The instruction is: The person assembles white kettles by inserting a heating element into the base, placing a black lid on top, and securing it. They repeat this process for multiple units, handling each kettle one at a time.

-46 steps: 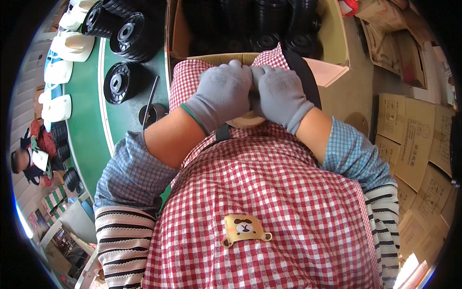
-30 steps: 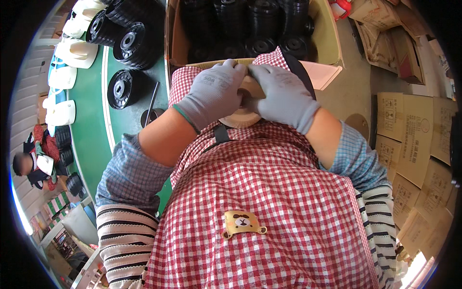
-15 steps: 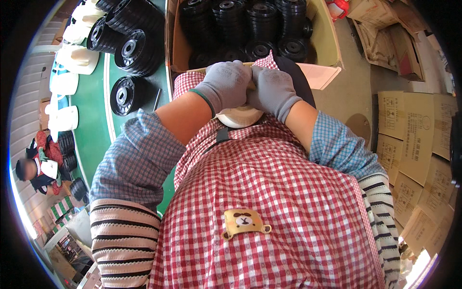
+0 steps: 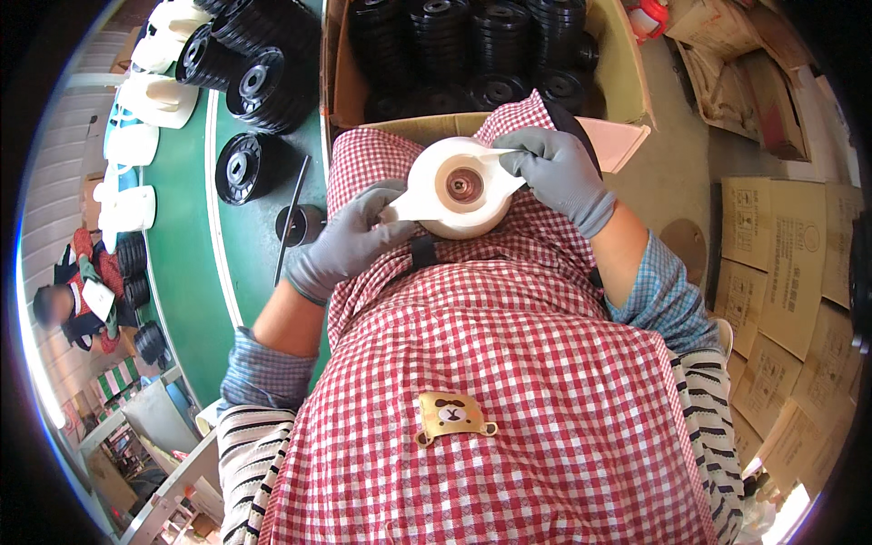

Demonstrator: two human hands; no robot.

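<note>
"White round piece (image 4: 490,202), where is it?"

"Held up over the wearer's lap, its open centre facing the camera. The hollow looks coppery brown inside, and a flat tab sticks out on either side."

"How is it gripped?"

"By both tabs. The gloved left hand (image 4: 352,238) pinches the left one between thumb and fingers; the gloved right hand (image 4: 559,177) pinches the upper right one."

"And beneath?"

"A red-and-white checked apron (image 4: 509,363) with a yellow bear-faced badge (image 4: 451,415)."

"Further out?"

"Just beyond the knees, an open carton (image 4: 620,77) holds stacks of black ribbed discs (image 4: 504,41). To the left, a green table (image 4: 173,227) bears a black wheel-like part (image 4: 243,170), a thin dark rod (image 4: 292,213) and white moulded pieces (image 4: 156,100). At far left, a co-worker (image 4: 82,295) holds something white. Printed brown boxes (image 4: 786,245) stand at right."
</note>
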